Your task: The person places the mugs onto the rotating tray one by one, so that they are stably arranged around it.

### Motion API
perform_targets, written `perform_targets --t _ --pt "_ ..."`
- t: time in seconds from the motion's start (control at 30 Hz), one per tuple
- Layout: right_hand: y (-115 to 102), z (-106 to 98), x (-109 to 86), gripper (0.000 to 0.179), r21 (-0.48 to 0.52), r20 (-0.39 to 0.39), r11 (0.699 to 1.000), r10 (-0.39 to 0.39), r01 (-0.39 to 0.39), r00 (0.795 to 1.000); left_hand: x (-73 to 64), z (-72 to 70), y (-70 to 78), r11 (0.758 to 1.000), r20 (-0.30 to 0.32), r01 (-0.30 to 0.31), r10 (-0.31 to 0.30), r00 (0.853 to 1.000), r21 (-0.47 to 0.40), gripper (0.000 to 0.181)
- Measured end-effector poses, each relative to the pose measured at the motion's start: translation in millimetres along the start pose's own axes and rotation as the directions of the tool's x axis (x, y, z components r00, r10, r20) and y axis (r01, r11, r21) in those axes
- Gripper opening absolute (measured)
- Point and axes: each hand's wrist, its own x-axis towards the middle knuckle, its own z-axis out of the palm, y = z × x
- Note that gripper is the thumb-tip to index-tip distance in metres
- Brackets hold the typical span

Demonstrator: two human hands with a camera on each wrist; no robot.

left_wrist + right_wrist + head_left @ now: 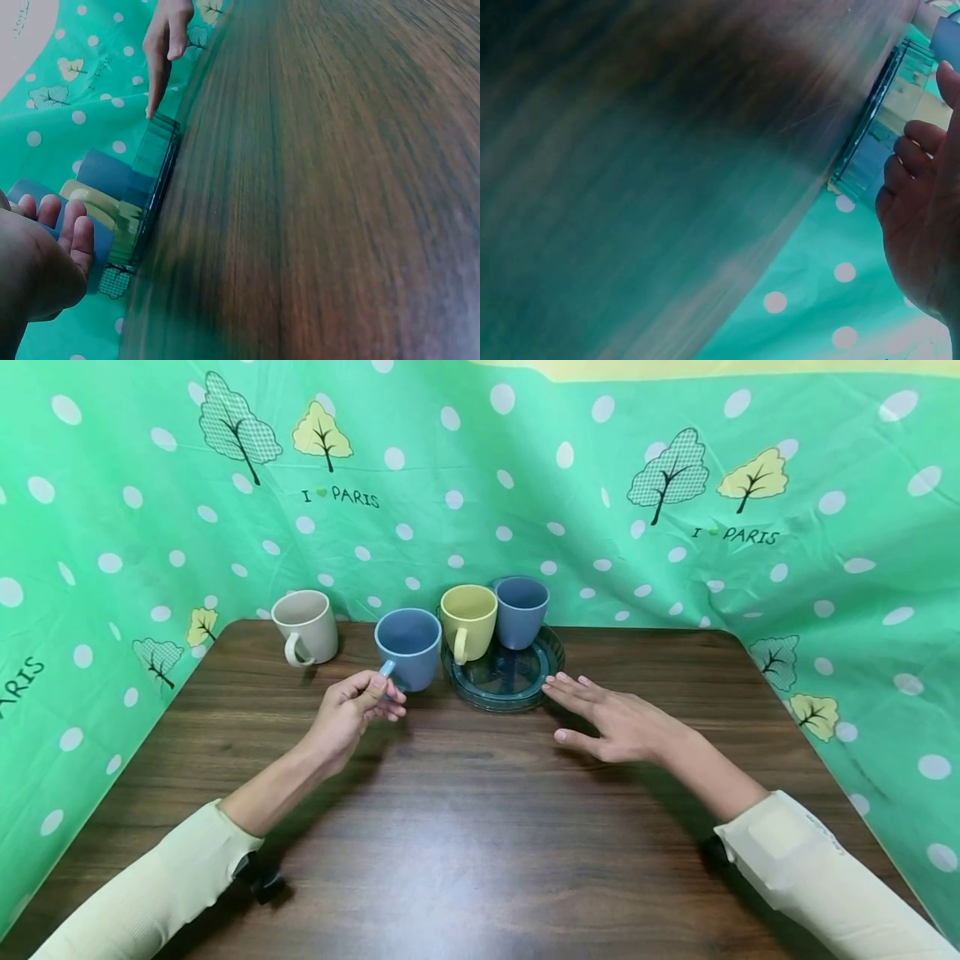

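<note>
My left hand (352, 710) pinches the handle of a blue mug (412, 652), which is upright just left of a round clear tray (504, 697). Inside the tray stand a yellow mug (471, 618) on the left and a second blue mug (519, 614) at the back. My right hand (622, 718) is stretched out with straight fingers, its fingertips right at the tray's right rim. In the left wrist view, the held blue mug (101, 251) shows partly behind the curled fingers (77, 232).
A light grey mug (307, 631) stands at the table's back left, handle toward the front. Behind the brown wooden table (450, 860) hangs a green dotted cloth (465, 468), close to its back edge.
</note>
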Motion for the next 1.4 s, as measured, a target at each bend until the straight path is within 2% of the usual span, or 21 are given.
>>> perform_targets --t 0.83,1.4 --pt "-16 0 3.4 0.079 -0.015 0.010 0.998 -0.054 0.054 0.999 -3.2 16.8 7.4 0.998 0.020 -0.038 0.039 0.999 -0.051 0.030" --pt "-27 2 7.4 0.078 -0.003 0.019 0.996 -0.093 0.093 0.996 -2.5 23.4 8.6 0.999 0.053 -0.035 0.037 0.998 -0.033 0.028"
